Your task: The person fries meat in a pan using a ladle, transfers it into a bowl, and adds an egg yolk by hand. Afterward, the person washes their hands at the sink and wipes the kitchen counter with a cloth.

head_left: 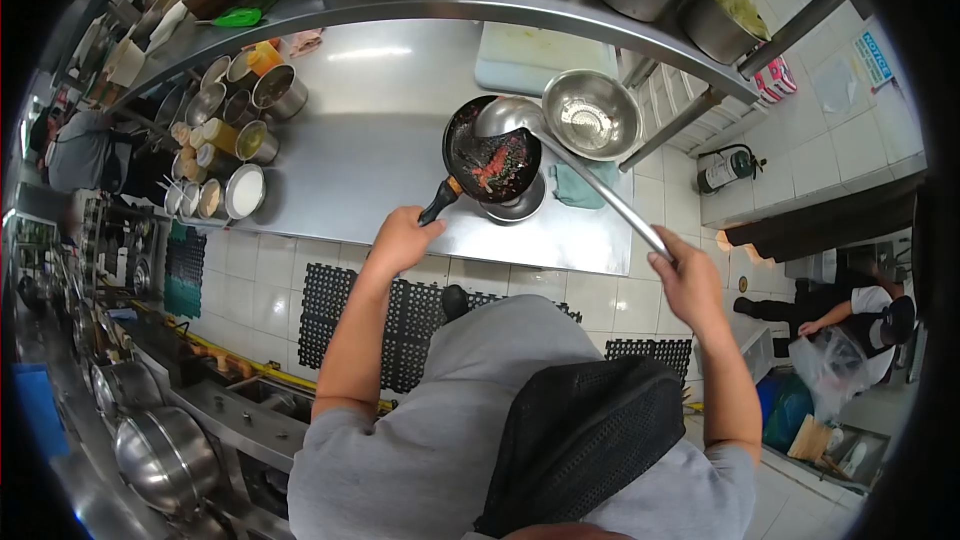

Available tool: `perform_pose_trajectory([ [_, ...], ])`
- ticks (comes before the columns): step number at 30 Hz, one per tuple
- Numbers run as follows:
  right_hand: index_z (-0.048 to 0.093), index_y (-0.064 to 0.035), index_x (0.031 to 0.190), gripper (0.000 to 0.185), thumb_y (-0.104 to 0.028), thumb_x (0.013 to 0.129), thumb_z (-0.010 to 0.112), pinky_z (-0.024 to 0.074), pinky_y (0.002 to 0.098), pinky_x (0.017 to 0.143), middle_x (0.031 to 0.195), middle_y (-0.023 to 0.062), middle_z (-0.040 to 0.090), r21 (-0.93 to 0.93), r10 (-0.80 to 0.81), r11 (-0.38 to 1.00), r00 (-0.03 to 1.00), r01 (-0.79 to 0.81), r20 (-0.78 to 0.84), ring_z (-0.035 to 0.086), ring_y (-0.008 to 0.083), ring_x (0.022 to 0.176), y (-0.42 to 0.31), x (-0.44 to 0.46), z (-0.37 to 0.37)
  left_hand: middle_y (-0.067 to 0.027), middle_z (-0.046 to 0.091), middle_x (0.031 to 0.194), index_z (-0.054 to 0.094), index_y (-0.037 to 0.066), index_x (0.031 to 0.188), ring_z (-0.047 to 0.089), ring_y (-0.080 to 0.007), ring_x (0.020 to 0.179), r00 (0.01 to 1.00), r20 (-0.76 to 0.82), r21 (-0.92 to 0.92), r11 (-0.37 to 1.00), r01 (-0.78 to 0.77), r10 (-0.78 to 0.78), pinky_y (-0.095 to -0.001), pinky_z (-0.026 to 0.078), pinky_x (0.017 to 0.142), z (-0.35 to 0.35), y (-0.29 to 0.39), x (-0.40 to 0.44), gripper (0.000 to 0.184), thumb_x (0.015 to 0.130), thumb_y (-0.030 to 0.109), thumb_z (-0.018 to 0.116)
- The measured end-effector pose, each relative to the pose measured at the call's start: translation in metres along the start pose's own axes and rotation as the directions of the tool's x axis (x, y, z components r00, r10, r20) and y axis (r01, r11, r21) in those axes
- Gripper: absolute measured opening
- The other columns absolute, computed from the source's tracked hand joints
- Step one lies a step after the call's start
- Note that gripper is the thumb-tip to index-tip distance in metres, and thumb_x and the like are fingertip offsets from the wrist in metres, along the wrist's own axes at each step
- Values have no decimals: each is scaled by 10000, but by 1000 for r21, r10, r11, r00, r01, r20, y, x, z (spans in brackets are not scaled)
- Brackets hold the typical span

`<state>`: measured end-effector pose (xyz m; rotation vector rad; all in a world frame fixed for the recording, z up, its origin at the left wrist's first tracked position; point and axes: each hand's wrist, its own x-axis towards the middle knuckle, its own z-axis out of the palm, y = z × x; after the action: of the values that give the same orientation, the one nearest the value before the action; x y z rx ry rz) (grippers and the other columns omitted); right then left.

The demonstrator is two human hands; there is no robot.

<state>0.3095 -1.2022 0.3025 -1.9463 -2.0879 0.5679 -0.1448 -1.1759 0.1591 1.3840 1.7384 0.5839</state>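
My left hand (408,238) is closed round the black handle of a frying pan (461,145), held over the steel table. Red and dark bits of food (495,168) lie in the pan. With my right hand (683,275) I grip the long metal handle of a ladle (590,178), whose bowl is over the pan's upper right part. Beneath the pan, partly hidden by it, is a small metal bowl (522,205). A larger steel bowl (592,115) stands just right of the ladle's bowl.
A teal cloth (582,187) and a white cutting board (540,55) lie on the steel table (370,120). Sauce containers (245,191) crowd its left end. A shelf (450,2) with metal pots runs overhead. At right, another person (850,325) handles a plastic bag.
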Motion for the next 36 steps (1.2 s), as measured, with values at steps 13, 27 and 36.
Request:
perform_pose_trajectory([
  [13, 672, 4, 1471, 484, -215, 1046, 747, 555, 350, 803, 1039, 160, 785, 390, 133, 908, 988, -152, 76, 682, 184, 838, 21, -6, 116, 19, 557, 691, 628, 28, 785, 495, -99, 651, 996, -67, -338, 941, 26, -51, -355, 399, 569, 86, 11, -21, 399, 1042, 311, 740],
  [27, 706, -44, 1436, 428, -205, 1041, 741, 484, 339, 657, 793, 80, 654, 417, 172, 878, 967, -236, 187, 548, 138, 678, 38, -59, 81, -121, 644, 696, 677, -69, 881, 596, -215, 665, 990, -98, -248, 966, 75, -102, -433, 485, 653, 86, 8, -31, 438, 1021, 343, 732],
  [36, 691, 0, 1446, 448, -221, 1057, 720, 462, 335, 622, 738, 52, 632, 480, 182, 852, 978, -209, 102, 524, 123, 640, 31, -26, 128, -224, 684, 745, 691, -83, 921, 675, -348, 717, 991, -96, -217, 974, 68, -91, -488, 509, 703, 91, 13, -32, 466, 1015, 371, 732],
])
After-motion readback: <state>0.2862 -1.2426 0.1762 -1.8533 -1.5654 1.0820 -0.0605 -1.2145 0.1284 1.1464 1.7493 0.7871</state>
